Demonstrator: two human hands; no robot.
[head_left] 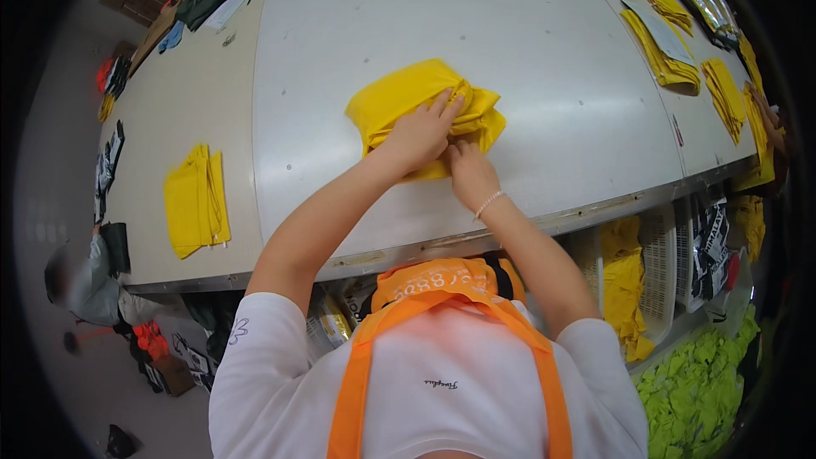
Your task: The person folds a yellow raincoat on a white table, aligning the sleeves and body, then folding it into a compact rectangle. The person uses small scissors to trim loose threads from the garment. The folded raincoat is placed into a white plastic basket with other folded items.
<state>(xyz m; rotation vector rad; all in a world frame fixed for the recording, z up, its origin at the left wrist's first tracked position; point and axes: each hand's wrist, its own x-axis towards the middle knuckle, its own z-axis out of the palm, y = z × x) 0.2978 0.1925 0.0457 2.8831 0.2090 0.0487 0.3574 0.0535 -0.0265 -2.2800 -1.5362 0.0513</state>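
Orange apron straps [365, 374] at lower frame. Both hands on yellow garment [399, 98], frame centre, on surface [544, 59]. Left hand [421, 132] fingers pressed flat on folds; right hand [470, 174] fingers pinching near edge. Garment bundled, fold unfinished. 1 folded yellow piece [196, 200] lies left.

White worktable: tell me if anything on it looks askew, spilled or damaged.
Nothing looks spilled or damaged. The yellow folded cloth under both hands, left hand and right hand, is bunched at its right edge. The folded yellow cloth pile on the left lies flat on the white worktable.
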